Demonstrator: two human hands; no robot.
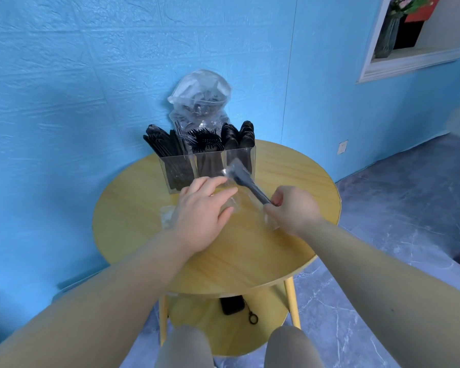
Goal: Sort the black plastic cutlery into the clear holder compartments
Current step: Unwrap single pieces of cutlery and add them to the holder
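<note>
Unwrapping step in hand, centre of frame.
Right hand (294, 208) pinches the handle of a black utensil (250, 185) still in its clear wrapper (233, 181); left hand (203, 211) lies flat, fingers straight, pressing the wrapper on the counter (250, 261). Clear holder (207, 168) stands just behind, all three compartments stocked. Next move, in my judgement: draw the utensil free, identify it, drop it in the matching compartment.
</note>
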